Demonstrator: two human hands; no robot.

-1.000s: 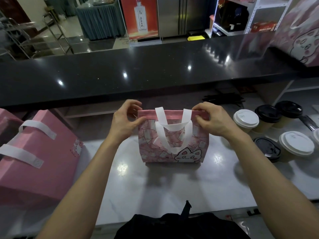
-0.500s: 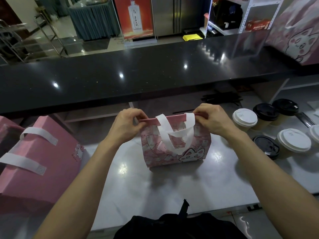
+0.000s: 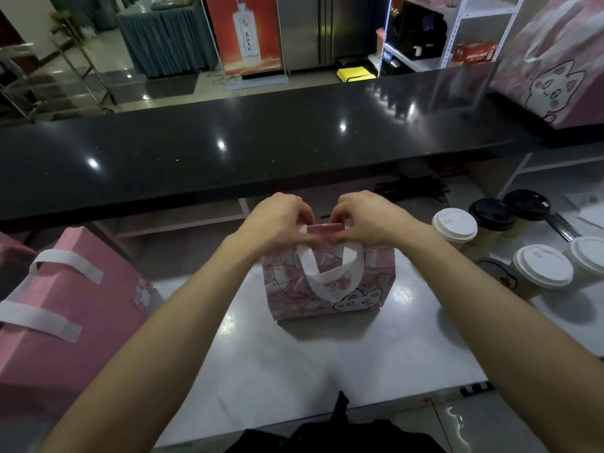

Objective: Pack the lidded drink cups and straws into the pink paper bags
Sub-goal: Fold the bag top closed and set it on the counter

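Note:
A small pink paper bag with a cat print and white handles stands upright on the white counter in front of me. My left hand and my right hand sit close together at the middle of its top, both pinching the pink rim. Several lidded drink cups stand to the right: a white-lidded cup, a black-lidded cup, another white-lidded cup. Black straws lie behind, under the dark ledge. What is inside the bag is hidden.
A large pink bag with white straps lies at the left. A raised black bar top runs across behind the counter, with another cat-print bag on its right end. A black lid lies flat near the cups.
Both hands have slid inward from the bag's top corners to its middle, pressing the rim together. The bag has tilted slightly.

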